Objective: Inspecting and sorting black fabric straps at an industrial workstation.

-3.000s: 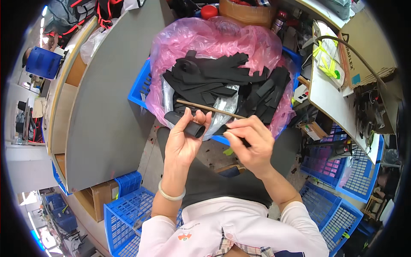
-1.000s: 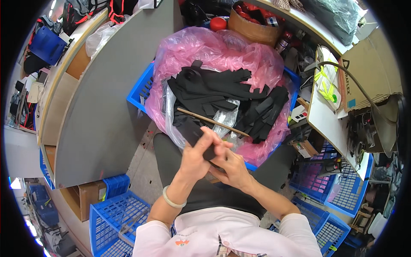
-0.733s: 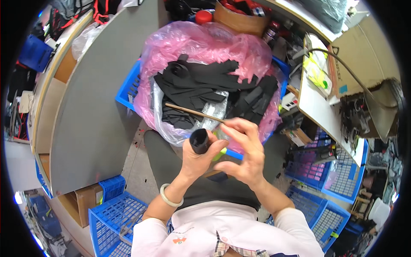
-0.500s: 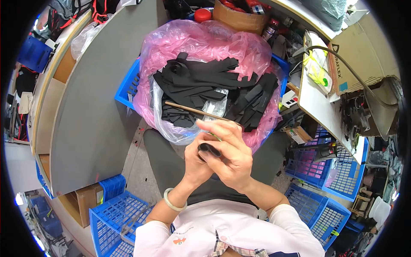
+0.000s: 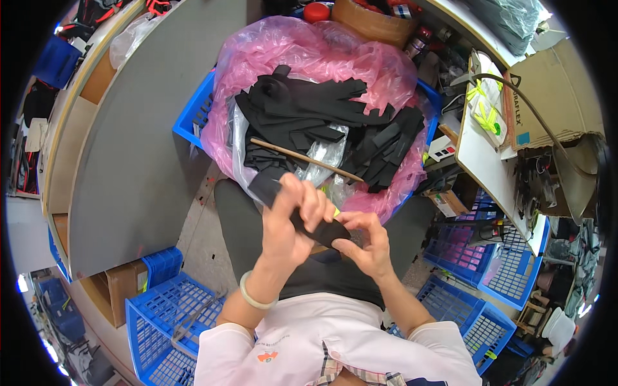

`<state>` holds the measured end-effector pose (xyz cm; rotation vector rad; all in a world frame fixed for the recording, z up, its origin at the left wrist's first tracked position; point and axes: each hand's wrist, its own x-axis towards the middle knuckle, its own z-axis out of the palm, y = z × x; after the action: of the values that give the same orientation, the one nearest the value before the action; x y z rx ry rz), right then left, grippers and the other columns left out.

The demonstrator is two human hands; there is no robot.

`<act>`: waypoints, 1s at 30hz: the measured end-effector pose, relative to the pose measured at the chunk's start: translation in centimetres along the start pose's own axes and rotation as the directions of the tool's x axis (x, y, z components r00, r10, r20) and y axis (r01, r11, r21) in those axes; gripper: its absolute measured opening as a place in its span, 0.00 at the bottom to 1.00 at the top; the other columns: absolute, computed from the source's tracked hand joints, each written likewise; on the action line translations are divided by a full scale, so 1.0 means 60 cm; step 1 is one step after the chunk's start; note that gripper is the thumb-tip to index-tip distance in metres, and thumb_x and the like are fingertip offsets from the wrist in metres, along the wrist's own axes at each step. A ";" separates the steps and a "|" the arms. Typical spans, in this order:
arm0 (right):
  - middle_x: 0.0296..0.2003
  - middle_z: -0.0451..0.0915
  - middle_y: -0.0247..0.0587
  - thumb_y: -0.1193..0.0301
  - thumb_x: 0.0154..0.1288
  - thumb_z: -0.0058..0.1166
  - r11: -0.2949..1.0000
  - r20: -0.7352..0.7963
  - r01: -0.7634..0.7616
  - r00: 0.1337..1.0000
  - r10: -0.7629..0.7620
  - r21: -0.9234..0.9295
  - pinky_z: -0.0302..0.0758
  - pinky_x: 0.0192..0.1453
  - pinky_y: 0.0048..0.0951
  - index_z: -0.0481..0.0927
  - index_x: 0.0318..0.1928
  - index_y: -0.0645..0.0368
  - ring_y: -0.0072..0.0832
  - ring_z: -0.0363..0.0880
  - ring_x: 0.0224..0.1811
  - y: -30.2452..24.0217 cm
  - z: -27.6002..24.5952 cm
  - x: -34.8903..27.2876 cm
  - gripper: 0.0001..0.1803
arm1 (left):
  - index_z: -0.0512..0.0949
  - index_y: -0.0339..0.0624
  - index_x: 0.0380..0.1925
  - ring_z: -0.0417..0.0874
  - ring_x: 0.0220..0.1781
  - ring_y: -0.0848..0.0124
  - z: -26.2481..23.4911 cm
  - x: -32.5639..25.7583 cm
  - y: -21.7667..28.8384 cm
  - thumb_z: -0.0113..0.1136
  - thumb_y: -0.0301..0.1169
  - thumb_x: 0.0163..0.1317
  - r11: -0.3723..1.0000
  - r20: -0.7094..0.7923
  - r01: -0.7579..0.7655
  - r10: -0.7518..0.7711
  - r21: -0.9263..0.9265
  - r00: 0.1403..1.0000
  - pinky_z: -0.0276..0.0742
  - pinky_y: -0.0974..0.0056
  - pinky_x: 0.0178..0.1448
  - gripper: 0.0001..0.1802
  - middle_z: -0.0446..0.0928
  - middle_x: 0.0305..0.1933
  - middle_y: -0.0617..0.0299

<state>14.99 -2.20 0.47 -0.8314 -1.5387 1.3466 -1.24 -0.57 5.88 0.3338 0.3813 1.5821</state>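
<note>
A black fabric strip (image 5: 325, 232) stretches between my two hands above my lap. My left hand (image 5: 290, 222) is closed round its middle, and one end sticks out past the fingers on the left. My right hand (image 5: 368, 243) pinches the other end between thumb and fingers. A bit of yellow-green material shows beside the fingers; what it belongs to I cannot make out. Just beyond, a blue crate (image 5: 187, 132) lined with pink plastic (image 5: 257, 51) holds piles of black strips (image 5: 302, 96). A thin wooden stick (image 5: 306, 159) lies slantwise across them.
A grey board (image 5: 135, 141) stands on the left. Blue crates (image 5: 154, 315) sit low on the left, with others (image 5: 463, 315) on the right. At the right is a white table (image 5: 473, 161) with a cardboard box (image 5: 553, 96); a round brown container (image 5: 373, 22) is behind the lined crate.
My hands have moved apart. The black strip, rolled or folded between them before, now lies stretched out, with its left end showing. The view has shifted slightly.
</note>
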 end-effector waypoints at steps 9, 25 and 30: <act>0.39 0.73 0.42 0.66 0.44 0.69 0.897 0.099 0.227 0.974 -0.204 -0.379 0.75 0.28 0.32 0.77 0.47 0.54 0.32 0.76 0.26 -0.044 0.036 0.037 0.26 | 0.67 0.46 0.20 0.60 0.18 0.77 -0.035 0.027 0.010 0.51 0.47 0.64 0.963 -0.223 0.045 -0.106 -0.264 0.969 0.65 0.67 0.33 0.20 0.61 0.19 0.67; 0.34 0.75 0.43 0.74 0.38 0.63 0.836 0.204 0.319 0.946 -0.252 -0.447 0.75 0.38 0.34 0.80 0.31 0.58 0.38 0.77 0.36 0.034 0.018 0.027 0.14 | 0.67 0.41 0.22 0.68 0.14 0.77 -0.017 0.005 -0.024 0.57 0.33 0.62 0.954 -0.156 0.035 0.012 0.297 0.988 0.66 0.73 0.21 0.13 0.67 0.13 0.64; 0.42 0.74 0.45 0.72 0.48 0.61 0.939 -0.090 0.222 0.963 -0.253 -0.262 0.71 0.48 0.31 0.81 0.41 0.61 0.36 0.74 0.45 -0.060 -0.052 0.069 0.16 | 0.70 0.39 0.25 0.69 0.17 0.78 -0.012 -0.005 -0.002 0.59 0.33 0.61 0.684 -0.061 0.103 -0.085 0.723 0.995 0.68 0.72 0.24 0.12 0.69 0.16 0.65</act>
<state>16.65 2.08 4.78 -0.8338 -1.6732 0.9223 -1.42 -0.87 5.17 0.8955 1.0415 1.2675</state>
